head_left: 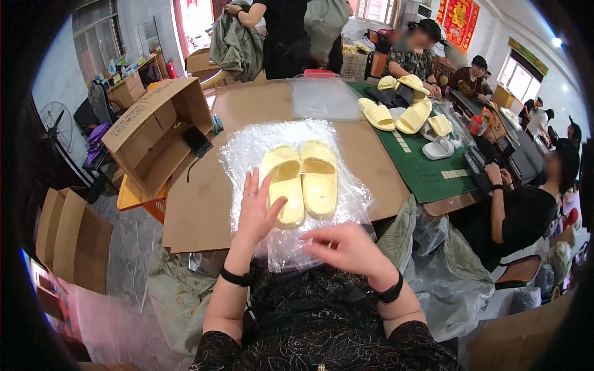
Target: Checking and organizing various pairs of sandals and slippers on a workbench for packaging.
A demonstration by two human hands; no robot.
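Observation:
A pair of pale yellow slide slippers, the left slipper (pixel 288 201) and the right slipper (pixel 320 196), lies side by side on a layer of clear plastic bags (pixel 352 191). Their toe openings point toward the far side of the table. My left hand (pixel 255 209) rests at the left slipper's outer edge, fingers spread and thumb near its heel. Just below the heels, over the near end of the bags, hovers my right hand (pixel 346 246). Its fingers are bent and apart, with nothing visible between them.
Brown cardboard (pixel 192 216) covers the table. An open carton (pixel 158 133) with a dark phone-like device (pixel 197 141) stands at left. More yellow slippers (pixel 413 115) lie on a green mat (pixel 427 179) at right, where a co-worker (pixel 526 204) sits. Clear plastic sheets (pixel 325 98) lie at the back.

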